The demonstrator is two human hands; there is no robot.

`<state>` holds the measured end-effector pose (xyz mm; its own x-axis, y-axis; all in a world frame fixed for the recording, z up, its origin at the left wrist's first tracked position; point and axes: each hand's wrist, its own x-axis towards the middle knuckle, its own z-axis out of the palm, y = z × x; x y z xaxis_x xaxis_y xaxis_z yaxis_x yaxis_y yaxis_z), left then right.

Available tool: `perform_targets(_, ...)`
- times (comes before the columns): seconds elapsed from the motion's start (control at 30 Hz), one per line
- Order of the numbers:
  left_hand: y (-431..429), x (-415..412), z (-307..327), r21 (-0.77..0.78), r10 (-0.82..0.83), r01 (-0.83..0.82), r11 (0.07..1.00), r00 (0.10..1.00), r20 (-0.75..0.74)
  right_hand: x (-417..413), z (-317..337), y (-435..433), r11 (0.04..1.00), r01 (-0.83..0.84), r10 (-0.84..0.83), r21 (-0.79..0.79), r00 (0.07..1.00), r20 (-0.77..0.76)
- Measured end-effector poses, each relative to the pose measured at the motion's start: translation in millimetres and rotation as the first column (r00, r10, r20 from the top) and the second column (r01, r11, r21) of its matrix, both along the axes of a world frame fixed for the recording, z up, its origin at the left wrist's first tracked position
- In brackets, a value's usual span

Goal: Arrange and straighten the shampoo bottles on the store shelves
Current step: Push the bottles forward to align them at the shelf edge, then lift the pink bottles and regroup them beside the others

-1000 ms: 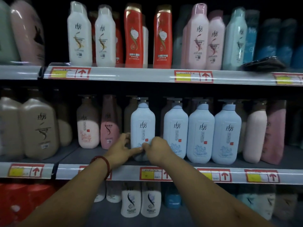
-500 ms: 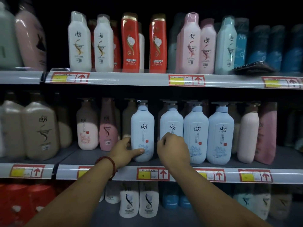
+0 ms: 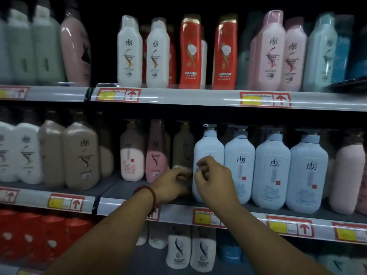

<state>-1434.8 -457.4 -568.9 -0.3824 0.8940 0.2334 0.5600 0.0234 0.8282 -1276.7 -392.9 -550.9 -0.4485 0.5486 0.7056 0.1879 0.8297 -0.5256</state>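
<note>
Four light blue pump bottles stand in a row on the middle shelf (image 3: 178, 212). Both my hands are on the leftmost light blue bottle (image 3: 208, 144). My left hand (image 3: 172, 185), with a red bead bracelet at the wrist, holds its lower left side with curled fingers and is blurred. My right hand (image 3: 215, 180) lies across its front, fingers curled toward the bottle's left edge. The second light blue bottle (image 3: 240, 165) stands close on its right, touched by neither hand. The first bottle's label is mostly hidden by my right hand.
A brown bottle (image 3: 183, 145), a pink bottle (image 3: 155, 155) and a pink-and-brown bottle (image 3: 132, 155) stand left of my hands. Large beige bottles (image 3: 81, 155) fill the left bay. White, red and pink bottles line the upper shelf (image 3: 188, 98). More bottles stand below.
My right hand has come back from the second light blue bottle to the front of the first. My left hand stays at that bottle's left side. The camera has moved closer and to the left.
</note>
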Motion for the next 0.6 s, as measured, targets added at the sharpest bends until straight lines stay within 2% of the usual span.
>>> perform_targets(0.07, -10, -22, -3, 0.096, 0.217, -0.213, 0.972, 0.975, -0.036, -19, -5, -9, 0.997, -0.076, 0.076, -0.004, 0.997, 0.012)
perform_targets(0.17, -33, -53, -5, 0.221, 0.542, -0.519, 0.826, 0.838, -0.057, -56, -15, -18, 0.987, -0.143, 0.149, -0.072, 0.985, 0.082)
perform_targets(0.23, -43, -74, -7, 0.257, 0.648, -0.624, 0.738, 0.762, -0.009, -84, -23, -17, 0.984, -0.125, 0.138, -0.124, 0.985, 0.107)
perform_targets(0.3, -46, -93, -12, 0.202, 0.696, -0.687, 0.697, 0.717, 0.038, -110, -27, -13, 0.975, -0.116, 0.133, -0.190, 0.988, 0.075)
perform_targets(0.37, -44, -109, -18, 0.149, 0.695, -0.695, 0.704, 0.717, 0.061, -131, -28, -8, 0.965, -0.088, 0.101, -0.247, 0.994, 0.040)
perform_targets(0.47, -38, -129, -24, 0.162, 0.673, -0.690, 0.705, 0.723, 0.153, -157, -28, 2, 0.936, -0.040, 0.054, -0.350, 0.998, 0.031)
perform_targets(0.6, -33, -139, -31, 0.226, 0.594, -0.661, 0.715, 0.746, 0.301, -180, -39, 12, 0.888, -0.087, 0.079, -0.451, 0.996, -0.037)
